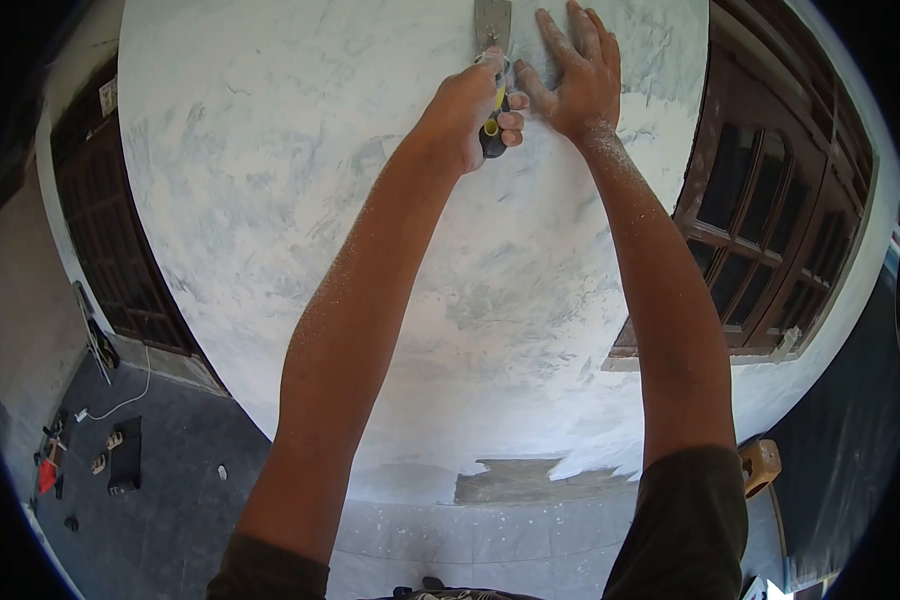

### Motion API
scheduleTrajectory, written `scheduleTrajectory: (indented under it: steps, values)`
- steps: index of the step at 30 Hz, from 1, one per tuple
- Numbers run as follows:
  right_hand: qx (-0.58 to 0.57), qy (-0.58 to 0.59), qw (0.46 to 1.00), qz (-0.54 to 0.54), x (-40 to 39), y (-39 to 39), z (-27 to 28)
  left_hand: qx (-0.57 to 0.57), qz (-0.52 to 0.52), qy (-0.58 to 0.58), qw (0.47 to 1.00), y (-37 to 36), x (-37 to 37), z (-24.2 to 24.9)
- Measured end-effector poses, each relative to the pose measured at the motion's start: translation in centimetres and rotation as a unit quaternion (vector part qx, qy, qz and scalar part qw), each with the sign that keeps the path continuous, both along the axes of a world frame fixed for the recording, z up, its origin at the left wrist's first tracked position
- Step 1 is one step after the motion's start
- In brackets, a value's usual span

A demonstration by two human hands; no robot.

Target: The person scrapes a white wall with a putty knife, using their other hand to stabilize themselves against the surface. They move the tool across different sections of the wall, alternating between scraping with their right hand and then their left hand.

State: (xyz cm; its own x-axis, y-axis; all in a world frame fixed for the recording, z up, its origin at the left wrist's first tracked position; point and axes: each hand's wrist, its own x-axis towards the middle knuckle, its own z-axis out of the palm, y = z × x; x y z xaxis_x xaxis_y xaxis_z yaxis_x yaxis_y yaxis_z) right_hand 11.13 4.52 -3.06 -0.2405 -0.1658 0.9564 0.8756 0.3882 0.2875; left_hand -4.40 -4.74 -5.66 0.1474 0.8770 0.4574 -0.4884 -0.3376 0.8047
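My left hand (470,108) is wrapped round the black and yellow handle of a putty knife (493,22), raised high in front of me. The knife's flat metal blade points up and lies against or close to the white, patchy wall (370,200). Just to the right, my right hand (582,88) rests on the wall with its fingers spread and nothing in it. White dust coats both hands and forearms. The blade's far end is cut off by the top of the view.
A brown wooden window (760,210) with glass panes is on the right, a dark door (120,220) on the left. Sandals (107,452), a white cord (130,400) and a red item (47,476) lie on the floor. A wooden piece (760,466) stands by my right sleeve.
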Motion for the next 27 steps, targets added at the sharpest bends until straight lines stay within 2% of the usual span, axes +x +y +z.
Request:
scheduleTrajectory:
  steps: [4, 7, 10, 12, 18, 24, 27]
  values:
    - [-0.005, 0.0, 1.0, -0.002, 0.0, -0.1, -0.1, 0.022, 0.007, -0.001, 1.0, -0.4, 0.2, -0.8]
    - [0.009, -0.008, 1.0, 0.002, 0.0, 0.0, 0.0, -0.008, 0.006, 0.018, 1.0, -1.2, 0.3, -2.6]
    - [0.011, -0.013, 1.0, 0.009, 0.1, 0.2, 0.1, 0.003, 0.012, 0.013, 1.0, -0.2, 0.1, -0.6]
    - [-0.002, -0.015, 1.0, 0.015, 0.1, -0.4, -0.1, 0.023, -0.041, 0.01, 0.999, 0.7, 0.0, 1.4]
    - [0.006, -0.011, 1.0, 0.006, 0.0, 0.3, -0.2, -0.01, 0.011, 0.016, 1.0, -1.2, 0.5, -2.5]
    - [0.006, -0.008, 1.0, 0.01, 0.0, 0.2, 0.0, 0.031, -0.005, 0.008, 0.999, 0.0, 0.4, 0.7]
    - [0.005, -0.013, 1.0, 0.014, 0.2, 0.0, -0.1, 0.024, 0.009, 0.013, 1.0, -1.0, 0.6, -0.6]
